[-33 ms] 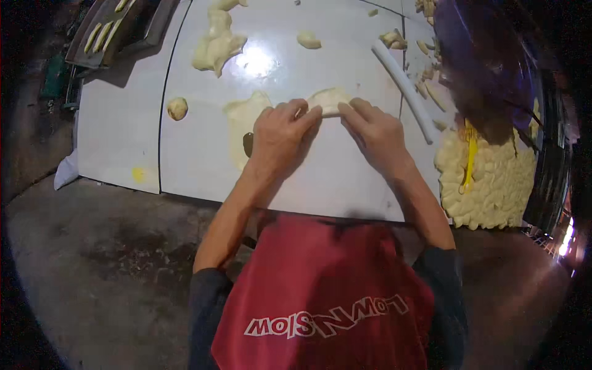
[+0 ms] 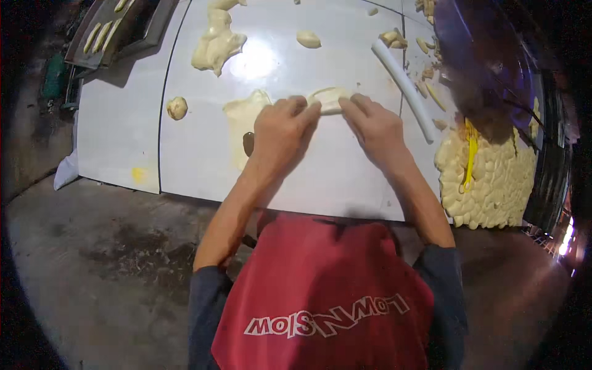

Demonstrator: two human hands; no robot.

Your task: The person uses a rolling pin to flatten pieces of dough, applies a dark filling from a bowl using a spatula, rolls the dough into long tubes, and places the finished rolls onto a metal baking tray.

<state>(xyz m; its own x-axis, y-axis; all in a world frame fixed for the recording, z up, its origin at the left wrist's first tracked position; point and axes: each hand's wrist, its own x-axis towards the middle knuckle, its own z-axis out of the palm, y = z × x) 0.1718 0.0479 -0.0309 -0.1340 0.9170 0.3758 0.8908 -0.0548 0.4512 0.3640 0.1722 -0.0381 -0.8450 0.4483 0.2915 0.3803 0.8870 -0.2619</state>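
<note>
Over the glossy white tabletop (image 2: 333,179), the left hand (image 2: 279,131) and right hand (image 2: 376,128) angle inward, knuckles up, each grip pinching one end of the flattened, pale dough piece (image 2: 328,97) between them.

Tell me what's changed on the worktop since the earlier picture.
No clear change: the left hand and right hand remain at either end of the small dough piece, with nothing visibly picked up or released. The round dough ball and white rod stayed put.
</note>
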